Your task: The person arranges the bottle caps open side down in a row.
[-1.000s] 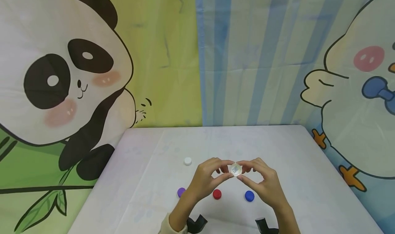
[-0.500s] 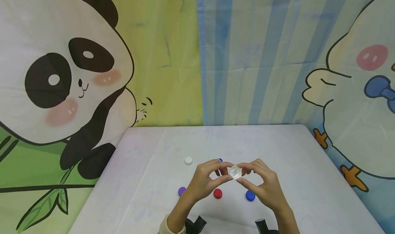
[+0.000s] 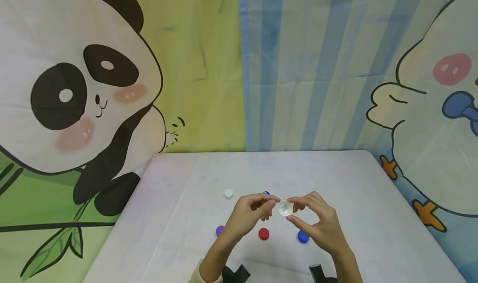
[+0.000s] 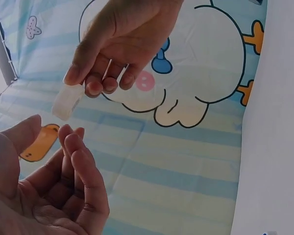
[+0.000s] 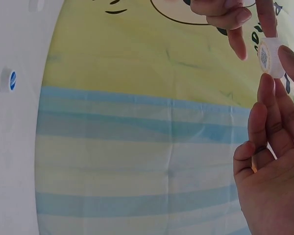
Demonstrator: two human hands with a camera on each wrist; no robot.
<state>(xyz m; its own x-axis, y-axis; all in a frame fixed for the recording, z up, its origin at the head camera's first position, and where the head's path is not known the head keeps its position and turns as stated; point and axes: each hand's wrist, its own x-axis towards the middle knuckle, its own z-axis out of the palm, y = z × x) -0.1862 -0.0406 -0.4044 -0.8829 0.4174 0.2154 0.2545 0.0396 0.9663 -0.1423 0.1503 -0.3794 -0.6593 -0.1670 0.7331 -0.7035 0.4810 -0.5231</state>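
A white bottle cap (image 3: pixel 285 208), with a printed square code showing inside, is held above the table by my right hand (image 3: pixel 317 218), pinched between thumb and fingers. In the right wrist view the cap (image 5: pixel 270 58) shows its ribbed side and the code. My left hand (image 3: pixel 244 214) is just left of the cap with its index finger stretched towards it; whether that fingertip touches is hard to tell. From the left wrist, the cap (image 4: pixel 66 104) hangs over my left hand (image 4: pixel 59 191), whose thumb and fingers are apart and hold nothing.
On the white table (image 3: pixel 179 183) lie a white cap (image 3: pixel 228 193), a purple cap (image 3: pixel 220 230) partly behind the left arm, a red cap (image 3: pixel 264 233) and a blue cap (image 3: pixel 303 236). A blue-and-white cap (image 5: pixel 10 80) sits farther back. A printed cloth (image 3: pixel 201 67) hangs behind.
My left thumb and fingers have come off the cap, and the left hand has drawn slightly left. The right hand still pinches the cap in nearly the same place.
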